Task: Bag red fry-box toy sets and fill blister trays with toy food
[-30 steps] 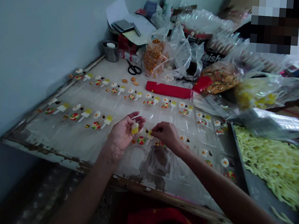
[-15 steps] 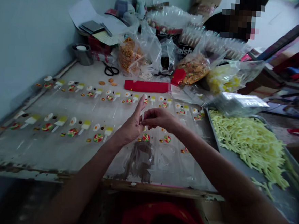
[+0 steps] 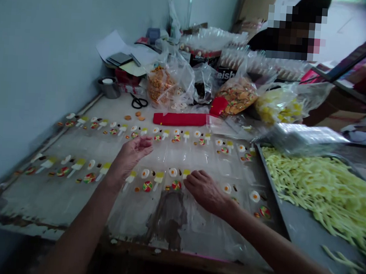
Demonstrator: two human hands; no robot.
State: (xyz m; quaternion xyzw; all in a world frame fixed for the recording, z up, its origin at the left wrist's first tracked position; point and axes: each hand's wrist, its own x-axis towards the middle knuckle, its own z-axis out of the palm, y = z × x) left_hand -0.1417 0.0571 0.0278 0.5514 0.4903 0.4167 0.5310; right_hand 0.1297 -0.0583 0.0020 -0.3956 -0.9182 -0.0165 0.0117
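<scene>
My right hand (image 3: pixel 202 188) is low over the front row, fingertips pressed together at a yellow-and-white miniature popsicle (image 3: pixel 186 173) on the table. A tiny fried egg (image 3: pixel 173 172) and a round pizza-like charm (image 3: pixel 176 185) lie just left of it. Farther left, my left hand (image 3: pixel 134 154) is raised between the two rows, its fingers curled toward the thumb; what its palm holds is hidden. Clear plastic bags lie in rows, and small groups of charms, each with egg, dark piece, popsicle, pizza and burger, sit at their upper ends.
A metal tray (image 3: pixel 290 219) of pale yellow strips (image 3: pixel 320 188) stands at right, with a stack of clear bags (image 3: pixel 308 137) over its back edge. Behind the rows are a red strip (image 3: pixel 181 119), scissors (image 3: pixel 138 102), a metal cup (image 3: pixel 111 89) and filled plastic bags (image 3: pixel 236 95). A person is beyond.
My hands, together at the left palm before, have parted. The right has come down to the front row, where a popsicle shows at its fingertips; the left has moved leftward.
</scene>
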